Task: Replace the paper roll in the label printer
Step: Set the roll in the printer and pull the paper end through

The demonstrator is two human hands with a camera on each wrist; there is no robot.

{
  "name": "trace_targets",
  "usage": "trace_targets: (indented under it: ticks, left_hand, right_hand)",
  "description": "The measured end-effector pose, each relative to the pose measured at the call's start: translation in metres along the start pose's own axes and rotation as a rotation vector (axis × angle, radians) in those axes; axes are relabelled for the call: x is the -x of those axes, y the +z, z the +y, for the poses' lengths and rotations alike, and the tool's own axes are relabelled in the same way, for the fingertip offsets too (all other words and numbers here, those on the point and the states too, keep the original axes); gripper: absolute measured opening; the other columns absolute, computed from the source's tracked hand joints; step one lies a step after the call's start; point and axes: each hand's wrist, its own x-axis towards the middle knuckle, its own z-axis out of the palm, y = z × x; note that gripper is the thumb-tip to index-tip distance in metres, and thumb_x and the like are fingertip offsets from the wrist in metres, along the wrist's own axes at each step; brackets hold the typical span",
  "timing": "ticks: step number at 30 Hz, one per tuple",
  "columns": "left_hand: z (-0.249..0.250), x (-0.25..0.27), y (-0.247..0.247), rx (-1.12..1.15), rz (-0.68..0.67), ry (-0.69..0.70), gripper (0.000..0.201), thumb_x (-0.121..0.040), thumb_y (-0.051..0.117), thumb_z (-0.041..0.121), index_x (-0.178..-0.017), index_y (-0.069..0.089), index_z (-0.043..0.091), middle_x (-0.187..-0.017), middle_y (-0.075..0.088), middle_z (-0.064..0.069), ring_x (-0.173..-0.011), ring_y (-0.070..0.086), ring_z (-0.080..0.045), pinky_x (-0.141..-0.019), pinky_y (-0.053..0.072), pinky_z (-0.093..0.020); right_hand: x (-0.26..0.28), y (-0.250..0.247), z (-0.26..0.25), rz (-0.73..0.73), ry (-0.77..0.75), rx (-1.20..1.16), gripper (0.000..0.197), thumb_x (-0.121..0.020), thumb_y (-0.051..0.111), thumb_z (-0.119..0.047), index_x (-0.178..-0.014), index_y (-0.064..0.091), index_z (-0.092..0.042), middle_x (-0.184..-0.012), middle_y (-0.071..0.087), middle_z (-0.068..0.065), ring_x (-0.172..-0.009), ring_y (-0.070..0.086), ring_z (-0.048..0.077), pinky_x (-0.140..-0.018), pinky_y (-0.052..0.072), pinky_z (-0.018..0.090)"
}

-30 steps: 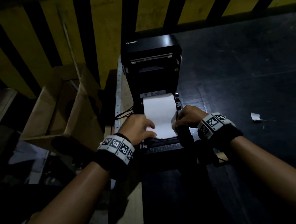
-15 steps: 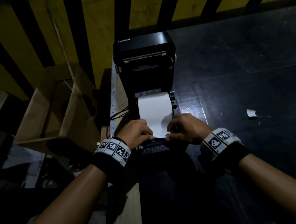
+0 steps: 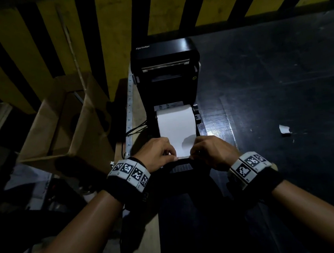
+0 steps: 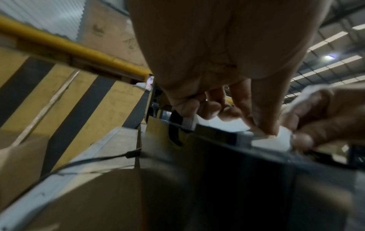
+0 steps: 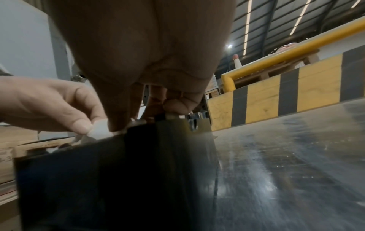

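Observation:
A black label printer (image 3: 164,71) stands open on the dark table, its lid raised at the back. A white paper roll (image 3: 175,124) sits in its bay, with the paper strip drawn toward me over the front edge. My left hand (image 3: 157,153) pinches the strip's left front corner (image 4: 264,141). My right hand (image 3: 210,150) pinches the right front corner, thumb on top of the paper (image 5: 100,129). Both hands rest at the printer's front lip. The rest of the fingers are curled and partly hide the strip's end.
An open cardboard box (image 3: 64,121) stands left of the printer, beyond the table edge. Black cables (image 3: 135,128) run from the printer's left side. A small white paper scrap (image 3: 284,129) lies on the table to the right. A yellow-and-black striped barrier (image 3: 98,32) runs behind.
Both hands slid toward me along the paper strip and closed in on its front end. The strip now reaches the printer's front edge.

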Motion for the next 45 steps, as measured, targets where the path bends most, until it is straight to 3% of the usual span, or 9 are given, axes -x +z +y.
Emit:
trace_targets:
  ticks: [6,10,13,18,25,32,38,41,45]
  left_hand:
    - [0.002,0.012,0.005,-0.063,0.032,0.023,0.020,-0.076,0.071,0.034,-0.083,0.071,0.016,-0.081,0.053,0.007,-0.078,0.051,-0.012,-0.070,0.046,-0.032]
    - [0.000,0.019,0.006,-0.038,0.003,0.062,0.018,-0.078,0.069,0.030,-0.081,0.072,0.013,-0.078,0.053,0.009,-0.074,0.051,-0.007,-0.068,0.039,-0.022]
    - [0.001,0.021,0.007,-0.011,-0.029,0.057,0.019,-0.077,0.070,0.031,-0.083,0.073,0.013,-0.078,0.055,0.009,-0.072,0.051,-0.005,-0.066,0.040,-0.017]
    - [0.008,0.026,0.012,0.006,-0.055,0.049,0.019,-0.075,0.072,0.030,-0.082,0.075,0.013,-0.081,0.065,-0.001,-0.077,0.058,-0.013,-0.072,0.050,-0.031]
    - [0.009,0.037,0.018,-0.034,-0.041,0.048,0.018,-0.076,0.071,0.030,-0.083,0.075,0.014,-0.084,0.067,-0.002,-0.078,0.059,-0.014,-0.073,0.052,-0.035]
    - [0.019,0.046,0.024,-0.135,-0.106,0.077,0.022,-0.078,0.068,0.036,-0.083,0.076,0.016,-0.073,0.055,0.006,-0.072,0.051,-0.011,-0.070,0.049,-0.034]
    - [0.023,0.048,0.030,-0.239,-0.155,0.116,0.025,-0.080,0.064,0.038,-0.084,0.075,0.016,-0.067,0.044,0.013,-0.073,0.046,-0.011,-0.065,0.041,-0.028]
    - [0.023,0.047,0.031,-0.262,-0.199,0.146,0.024,-0.080,0.064,0.038,-0.082,0.074,0.017,-0.066,0.042,0.013,-0.072,0.047,-0.012,-0.065,0.046,-0.033]
    - [0.026,0.043,0.022,-0.190,-0.232,0.181,0.035,-0.077,0.065,0.047,-0.092,0.072,0.016,-0.075,0.053,0.008,-0.073,0.053,-0.012,-0.068,0.051,-0.035]
  right_hand:
    - [0.008,-0.002,-0.003,-0.048,-0.038,0.018,0.018,-0.089,0.055,-0.028,-0.093,0.071,-0.022,-0.098,0.059,-0.001,-0.085,0.060,0.018,-0.074,0.054,0.039]
    - [0.020,-0.002,-0.006,-0.072,-0.032,0.013,0.021,-0.082,0.062,-0.040,-0.095,0.068,-0.024,-0.105,0.058,-0.004,-0.095,0.059,0.015,-0.078,0.054,0.038]
    - [0.028,-0.001,-0.004,-0.081,-0.052,0.010,0.020,-0.079,0.067,-0.034,-0.094,0.069,-0.022,-0.101,0.058,-0.004,-0.088,0.060,0.014,-0.075,0.054,0.037]
    - [0.032,0.002,-0.002,-0.074,-0.051,-0.013,0.012,-0.082,0.065,-0.025,-0.088,0.074,-0.019,-0.090,0.067,0.003,-0.082,0.064,0.018,-0.072,0.054,0.038]
    - [0.038,0.004,-0.005,-0.092,-0.012,-0.074,0.010,-0.077,0.068,-0.015,-0.083,0.076,-0.016,-0.085,0.071,0.004,-0.069,0.058,0.008,-0.067,0.052,0.029]
    - [0.047,0.015,-0.007,-0.165,0.016,-0.126,0.008,-0.075,0.072,-0.013,-0.081,0.076,-0.012,-0.076,0.071,-0.002,-0.054,0.054,-0.014,-0.056,0.035,0.001]
    - [0.048,0.024,-0.004,-0.197,0.038,-0.121,0.013,-0.077,0.071,-0.022,-0.087,0.076,-0.015,-0.090,0.076,0.002,-0.063,0.055,-0.005,-0.064,0.043,0.011]
    - [0.044,0.024,-0.001,-0.257,0.080,-0.142,0.017,-0.076,0.073,-0.024,-0.091,0.076,-0.017,-0.090,0.075,-0.002,-0.062,0.055,-0.008,-0.064,0.042,0.007]
    - [0.036,0.010,0.001,-0.397,0.092,-0.230,0.023,-0.072,0.076,-0.031,-0.093,0.074,-0.022,-0.072,0.068,-0.020,-0.060,0.057,-0.016,-0.061,0.040,0.003]
